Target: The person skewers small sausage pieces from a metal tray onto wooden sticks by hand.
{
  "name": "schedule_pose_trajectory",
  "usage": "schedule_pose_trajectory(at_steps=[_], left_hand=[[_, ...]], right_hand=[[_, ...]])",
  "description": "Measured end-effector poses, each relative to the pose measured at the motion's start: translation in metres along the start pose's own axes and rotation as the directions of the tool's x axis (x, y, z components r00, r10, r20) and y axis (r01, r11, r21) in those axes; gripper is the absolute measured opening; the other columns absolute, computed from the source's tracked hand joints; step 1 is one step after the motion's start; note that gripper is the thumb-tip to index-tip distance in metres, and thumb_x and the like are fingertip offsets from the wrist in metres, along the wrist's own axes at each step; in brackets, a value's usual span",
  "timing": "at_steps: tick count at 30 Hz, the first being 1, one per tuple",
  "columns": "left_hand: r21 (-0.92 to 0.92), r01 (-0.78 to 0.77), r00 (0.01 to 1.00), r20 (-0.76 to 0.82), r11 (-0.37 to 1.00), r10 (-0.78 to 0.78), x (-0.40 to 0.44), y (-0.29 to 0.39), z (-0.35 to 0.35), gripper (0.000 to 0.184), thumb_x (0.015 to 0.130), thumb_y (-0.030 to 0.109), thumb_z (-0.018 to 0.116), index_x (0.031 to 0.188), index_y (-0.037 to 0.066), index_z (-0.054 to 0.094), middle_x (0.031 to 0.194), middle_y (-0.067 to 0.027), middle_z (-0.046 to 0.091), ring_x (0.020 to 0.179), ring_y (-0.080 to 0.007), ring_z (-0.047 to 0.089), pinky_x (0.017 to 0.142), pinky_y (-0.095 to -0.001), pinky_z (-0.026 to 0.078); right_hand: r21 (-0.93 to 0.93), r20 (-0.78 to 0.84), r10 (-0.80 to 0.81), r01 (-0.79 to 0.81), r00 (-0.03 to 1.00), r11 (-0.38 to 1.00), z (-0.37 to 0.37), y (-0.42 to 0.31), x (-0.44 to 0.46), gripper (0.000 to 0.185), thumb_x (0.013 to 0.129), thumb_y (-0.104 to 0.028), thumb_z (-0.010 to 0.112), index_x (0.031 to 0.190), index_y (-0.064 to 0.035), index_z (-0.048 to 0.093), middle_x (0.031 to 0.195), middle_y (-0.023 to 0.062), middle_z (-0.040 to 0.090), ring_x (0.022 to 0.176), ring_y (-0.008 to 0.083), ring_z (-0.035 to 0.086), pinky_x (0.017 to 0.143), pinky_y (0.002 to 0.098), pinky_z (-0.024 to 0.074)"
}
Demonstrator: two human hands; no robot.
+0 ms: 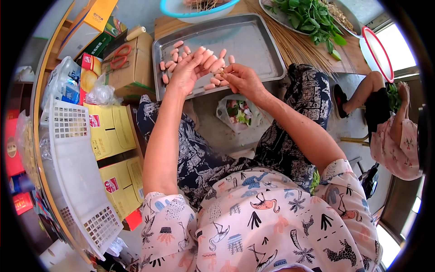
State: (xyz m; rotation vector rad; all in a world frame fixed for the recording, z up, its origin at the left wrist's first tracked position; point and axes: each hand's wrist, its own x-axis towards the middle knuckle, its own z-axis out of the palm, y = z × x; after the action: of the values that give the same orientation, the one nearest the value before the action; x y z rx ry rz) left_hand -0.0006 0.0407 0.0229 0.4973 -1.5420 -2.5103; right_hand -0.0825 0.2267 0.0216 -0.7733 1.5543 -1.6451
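Note:
Several small pink sausages [208, 59] lie in my left hand [186, 72], whose fingers curl under them above the metal tray's near side. Close beside it, my right hand [244, 81] is closed in a pinch at the end of one sausage. A thin bamboo skewer [221, 71] seems to be between those fingertips, mostly hidden by them. More loose sausages [174, 58] are scattered on the left part of the shallow metal tray [258, 43], behind and below my hands.
Long bamboo skewers [294, 47] lie right of the tray. A blue-rimmed basin [195, 16] and leafy greens [303, 16] stand behind. Scissors [120, 56] rest on a cardboard box [136, 68] at left. A plastic bag of scraps [240, 113] is below. Another person [396, 145] sits at right.

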Motion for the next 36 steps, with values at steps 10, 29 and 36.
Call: schedule_pose_trajectory(at_steps=[10,29,36], left_hand=[[0.039,0.022,1.000,-0.011,0.999,-0.022,-0.010,0.005,0.015,0.023,0.093,0.028,0.053,0.105,0.010,0.059,0.095,-0.0005,0.061,0.088,-0.0138,0.062,0.073,-0.0273,0.052],[0.124,0.287,0.951,0.079,0.950,-0.298,-0.100,-0.033,0.145,0.031,0.089,0.016,0.059,0.113,-0.003,0.054,0.087,-0.0098,0.063,0.060,-0.0091,0.056,0.049,-0.0187,0.044],[0.037,0.277,0.961,0.004,0.960,-0.277,-0.105,-0.028,0.155,0.027,0.090,0.014,0.056,0.114,0.001,0.055,0.082,-0.0074,0.062,0.059,-0.0103,0.056,0.050,-0.0215,0.045]], right_hand=[[0.127,-0.047,0.026,-0.020,0.999,0.992,-0.003,-0.005,0.002,0.011,0.091,-0.011,0.054,0.087,0.0000,0.054,0.061,0.0001,0.051,0.050,0.0055,0.044,0.046,0.0213,0.0368],[0.452,-0.420,0.025,0.185,0.907,0.873,-0.033,-0.033,0.020,0.016,0.092,-0.018,0.055,0.092,-0.0024,0.051,0.062,0.0010,0.050,0.053,0.0069,0.047,0.045,0.0199,0.0321],[0.405,-0.468,-0.044,0.258,0.882,0.877,-0.035,-0.043,0.015,0.014,0.091,-0.011,0.054,0.087,0.0009,0.050,0.059,0.0033,0.051,0.048,0.0079,0.047,0.043,0.0228,0.0343]])
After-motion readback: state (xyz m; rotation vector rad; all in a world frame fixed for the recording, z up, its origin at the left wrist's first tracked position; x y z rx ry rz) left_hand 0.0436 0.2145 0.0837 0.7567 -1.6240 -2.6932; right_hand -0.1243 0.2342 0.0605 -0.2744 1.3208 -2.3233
